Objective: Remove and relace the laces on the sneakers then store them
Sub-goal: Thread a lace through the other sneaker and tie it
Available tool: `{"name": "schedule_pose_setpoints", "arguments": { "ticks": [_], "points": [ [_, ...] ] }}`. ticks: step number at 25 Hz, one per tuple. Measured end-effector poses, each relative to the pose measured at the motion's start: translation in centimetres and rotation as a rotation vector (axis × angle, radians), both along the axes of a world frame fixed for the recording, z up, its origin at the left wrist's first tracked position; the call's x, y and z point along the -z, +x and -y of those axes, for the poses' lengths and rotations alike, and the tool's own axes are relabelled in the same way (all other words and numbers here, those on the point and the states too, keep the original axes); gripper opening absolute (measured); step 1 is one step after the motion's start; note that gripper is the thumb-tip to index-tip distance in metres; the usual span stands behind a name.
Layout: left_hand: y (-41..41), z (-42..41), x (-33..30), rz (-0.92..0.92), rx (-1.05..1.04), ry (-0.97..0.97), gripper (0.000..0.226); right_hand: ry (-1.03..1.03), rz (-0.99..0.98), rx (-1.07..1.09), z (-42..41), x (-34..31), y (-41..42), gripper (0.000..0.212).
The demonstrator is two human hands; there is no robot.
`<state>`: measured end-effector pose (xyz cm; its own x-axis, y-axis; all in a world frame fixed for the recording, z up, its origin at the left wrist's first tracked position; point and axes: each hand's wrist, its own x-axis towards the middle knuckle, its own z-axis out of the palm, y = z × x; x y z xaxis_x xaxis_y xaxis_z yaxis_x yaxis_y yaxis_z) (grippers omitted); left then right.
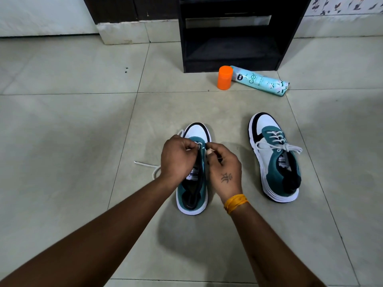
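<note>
left hand (178, 156) and right hand (222, 166) are pinching the white lace (145, 164) at the near sneaker (193, 183), directly under both; lace tail is trailing left on the floor (72, 141). laced sneaker (275, 158) is sitting apart, right.

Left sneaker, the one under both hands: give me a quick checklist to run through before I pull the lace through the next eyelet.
1. Lace held: the left hand pinches the white lace at the front eyelets of the left sneaker. Ok.
2. Eyelet side held: the right hand grips the shoe's upper beside the tongue. Ok.
3. Slack free: the lace trails loose on the floor to the shoe's left, no visible knot. Ok.
4. Which eyelet is next: hidden by the fingers. Cannot tell.
5. Shoe flat on its sole. Ok.
6. Right sneaker laced and tied, set apart. Ok.
</note>
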<state>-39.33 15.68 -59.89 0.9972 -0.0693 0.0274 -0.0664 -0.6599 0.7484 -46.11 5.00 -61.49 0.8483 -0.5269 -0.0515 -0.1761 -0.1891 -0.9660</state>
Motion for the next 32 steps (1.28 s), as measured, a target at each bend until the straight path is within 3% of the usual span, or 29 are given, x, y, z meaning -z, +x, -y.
{"name": "schedule_pose_setpoints", "arguments": {
  "ticks": [5, 7, 10, 12, 15, 17, 20, 22, 27, 32],
  "points": [
    [-0.2, -0.3, 0.3, -0.029, -0.014, -0.038, 0.010, -0.153, -0.016, -0.107, 0.9, 0.4, 2.0, 0.009],
    [-1.0, -0.9, 0.4, 0.064, -0.008, -0.061, 0.015, -0.169, -0.039, -0.103, 1.1, 0.5, 2.2, 0.011],
    [-3.0, -1.8, 1.1, 0.258, -0.048, -0.054, 0.017, 0.063, -0.123, 0.088, 2.1, 2.1, 2.1, 0.015],
    [-3.9, -2.1, 1.4, 0.240, -0.077, -0.076, 0.011, 0.256, -0.212, 0.195, 3.1, 3.6, 1.7, 0.017],
    [-4.4, -2.5, 1.6, 0.163, -0.083, -0.146, 0.016, -0.037, -0.214, 0.190, 3.4, 3.3, 0.6, 0.016],
    [-4.7, -2.7, 1.7, 0.158, -0.080, -0.154, 0.017, -0.339, -0.115, 0.042, 2.8, 1.7, 0.3, 0.012],
    [-5.1, -2.8, 2.0, 0.178, -0.075, -0.142, 0.017, -0.633, -0.038, -0.158, 1.8, 0.2, 0.7, 0.006],
    [-5.2, -2.7, 2.3, 0.180, -0.084, -0.175, 0.015, -0.675, -0.057, -0.142, 1.7, 0.8, 0.8, 0.008],
    [-5.4, -2.8, 2.8, 0.169, -0.094, -0.257, 0.018, -0.657, -0.357, -0.034, 3.2, 2.3, -0.4, 0.016],
    [-6.0, -3.2, 3.4, 0.229, -0.033, -0.241, 0.017, -0.786, -0.029, -0.180, 0.9, 0.3, 0.6, 0.018]
  ]
}}
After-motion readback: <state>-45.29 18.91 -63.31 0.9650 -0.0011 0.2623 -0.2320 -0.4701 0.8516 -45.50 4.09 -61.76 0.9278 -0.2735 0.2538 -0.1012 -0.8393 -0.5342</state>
